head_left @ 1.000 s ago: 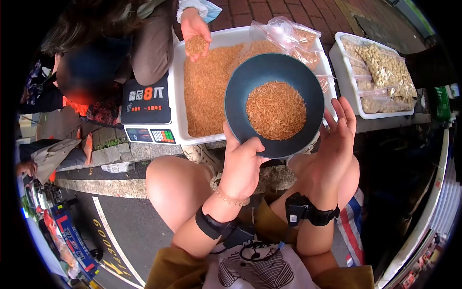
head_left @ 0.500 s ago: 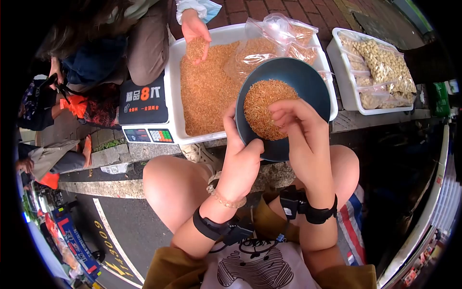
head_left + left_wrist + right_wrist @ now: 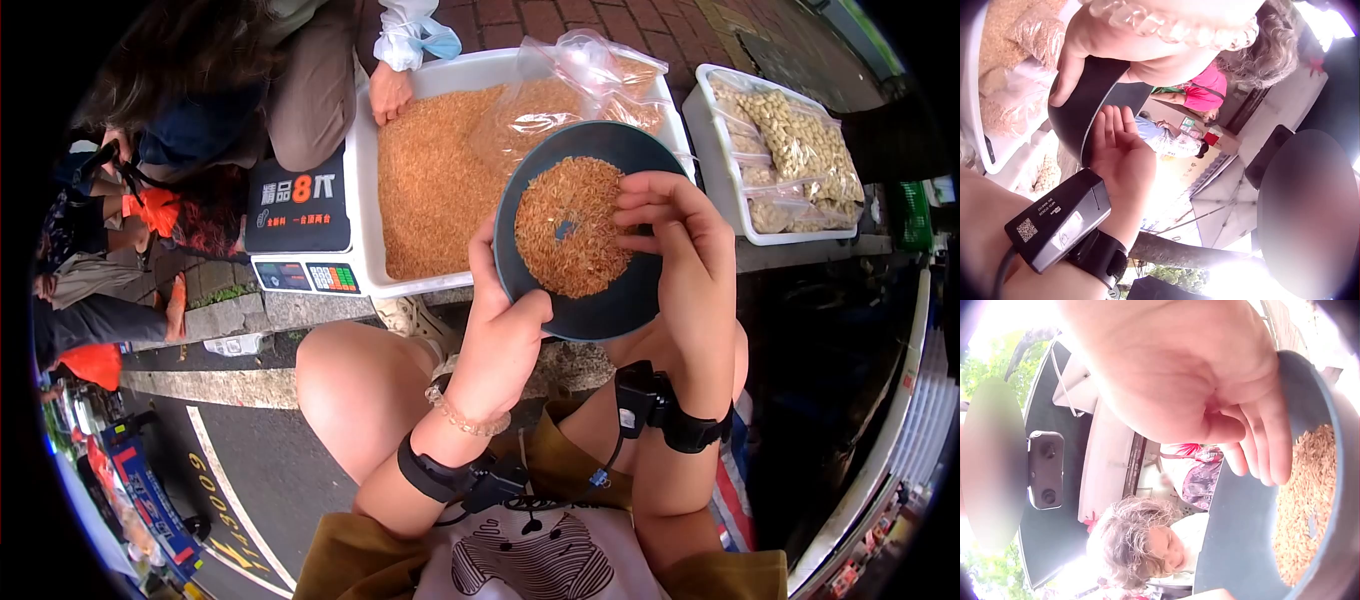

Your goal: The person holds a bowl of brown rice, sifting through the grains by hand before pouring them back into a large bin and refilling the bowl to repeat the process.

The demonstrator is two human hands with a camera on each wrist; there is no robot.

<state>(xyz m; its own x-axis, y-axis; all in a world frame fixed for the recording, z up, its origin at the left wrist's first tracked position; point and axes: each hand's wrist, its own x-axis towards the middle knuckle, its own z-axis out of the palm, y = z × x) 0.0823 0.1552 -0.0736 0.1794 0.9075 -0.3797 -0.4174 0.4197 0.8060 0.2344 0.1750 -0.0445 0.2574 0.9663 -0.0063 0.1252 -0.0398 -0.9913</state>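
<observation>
A dark blue-grey bowl (image 3: 590, 322) is held over my lap, tilted so its inside faces me. Its left rim is gripped by my left hand (image 3: 508, 335), thumb on the near side. Small brown rice-like grains (image 3: 560, 190) form a round heap inside, with a small spot of bare bowl showing near the middle. My right hand (image 3: 690, 250) reaches over the bowl's right side, its loosely bent fingers at the heap's edge. In the right wrist view those fingers extend down to the grains (image 3: 1307, 487) along the bowl wall (image 3: 1238, 531).
Beyond the bowl stands a white tub (image 3: 365, 200) of similar grains, with clear plastic bags (image 3: 570, 85) on them. Another person's hand (image 3: 391, 93) touches the grains there. A scale (image 3: 300, 215) sits left; a white bin (image 3: 735, 215) with bagged pale pieces stands right.
My right hand came from outside the bowl's right rim in over the grains, then shifted slightly right. A bare spot appeared in the heap. The other person's hand lowered its grains into the tub.
</observation>
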